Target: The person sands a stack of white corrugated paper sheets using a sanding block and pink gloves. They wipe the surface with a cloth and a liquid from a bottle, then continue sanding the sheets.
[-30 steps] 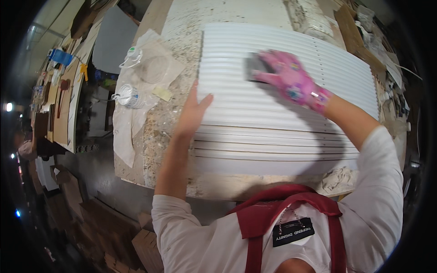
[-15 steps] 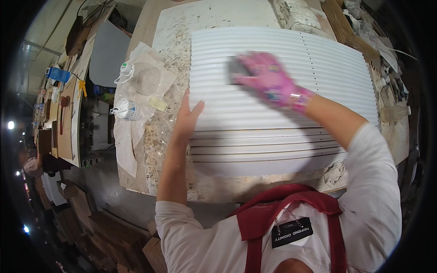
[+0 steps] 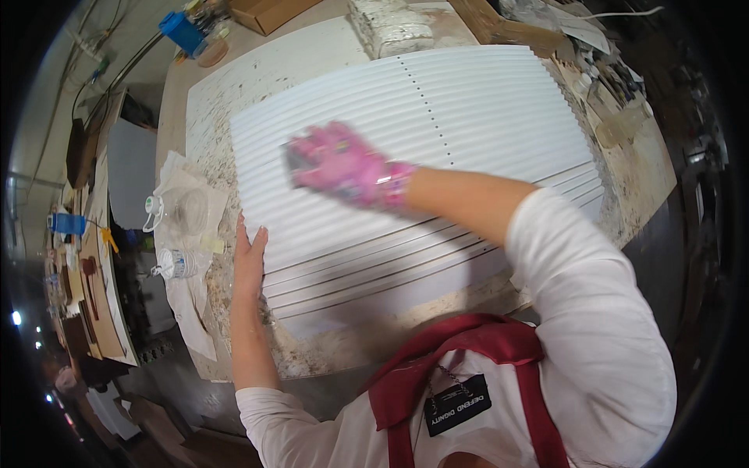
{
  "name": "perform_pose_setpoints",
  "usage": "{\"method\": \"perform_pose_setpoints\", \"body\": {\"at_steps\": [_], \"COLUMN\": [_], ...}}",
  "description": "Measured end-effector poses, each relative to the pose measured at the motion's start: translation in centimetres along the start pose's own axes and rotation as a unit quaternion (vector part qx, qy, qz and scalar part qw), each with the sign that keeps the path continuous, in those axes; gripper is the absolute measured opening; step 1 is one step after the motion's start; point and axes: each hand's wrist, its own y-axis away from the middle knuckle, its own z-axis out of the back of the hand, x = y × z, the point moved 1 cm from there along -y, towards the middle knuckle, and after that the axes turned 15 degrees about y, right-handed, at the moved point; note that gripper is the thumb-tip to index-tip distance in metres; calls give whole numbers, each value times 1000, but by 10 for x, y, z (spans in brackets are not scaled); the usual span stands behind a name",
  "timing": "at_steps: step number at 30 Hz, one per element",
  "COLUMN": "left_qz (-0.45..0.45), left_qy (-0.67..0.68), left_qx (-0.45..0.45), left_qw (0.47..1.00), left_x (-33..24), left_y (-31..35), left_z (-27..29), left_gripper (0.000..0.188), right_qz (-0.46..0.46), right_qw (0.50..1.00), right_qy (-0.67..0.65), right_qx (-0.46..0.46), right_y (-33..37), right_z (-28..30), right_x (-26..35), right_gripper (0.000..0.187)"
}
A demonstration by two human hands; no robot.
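A white ridged panel of narrow parallel slats (image 3: 484, 117) lies on the work table, with a row of small dark dots running across it and darker gaps between the slats nearest me. My right hand (image 3: 343, 164), in a pink patterned glove, grips a dark grey pad (image 3: 295, 162) against the ridges on the panel's left half. Motion blurs the hand, so the pad's exact kind is unclear. Bare, my left hand (image 3: 250, 261) rests at the panel's left edge, its thumb apart from the stretched fingers.
Left of the panel, a small white-capped bottle (image 3: 154, 209) and a white tub (image 3: 175, 264) stand on translucent sheeting (image 3: 187, 312). A spattered white wrapped bundle (image 3: 390, 31) lies beyond the panel. Far left are a blue container (image 3: 181, 33) and a cardboard box (image 3: 269, 12).
My right hand has slid the grey pad leftward over the slats, toward the panel's left edge. The whole view has turned and shifted. My left hand stays at that edge.
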Motion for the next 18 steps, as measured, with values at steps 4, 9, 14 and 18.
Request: {"method": "perform_pose_setpoints", "body": {"at_steps": [4,9,14,18], "left_qz": [32,71,64,72], "left_qy": [35,22,-3,3], "left_qx": [48,57,38,45], "left_qw": [998,996,997,996], "left_x": [-4,-15,-11,-16], "left_y": [-2,-2,3,3], "left_z": [2,-1,3,-3], "left_gripper": [71,73,76,77], "right_qz": [-146,-204,-268,35], "right_qw": [988,887,948,989], "right_qy": [30,341,96,145], "right_qx": [46,236,139,7], "right_y": [146,274,199,144], "right_z": [85,128,106,71], "right_x": [-140,-249,-177,-123], "right_gripper": [65,44,45,48]}}
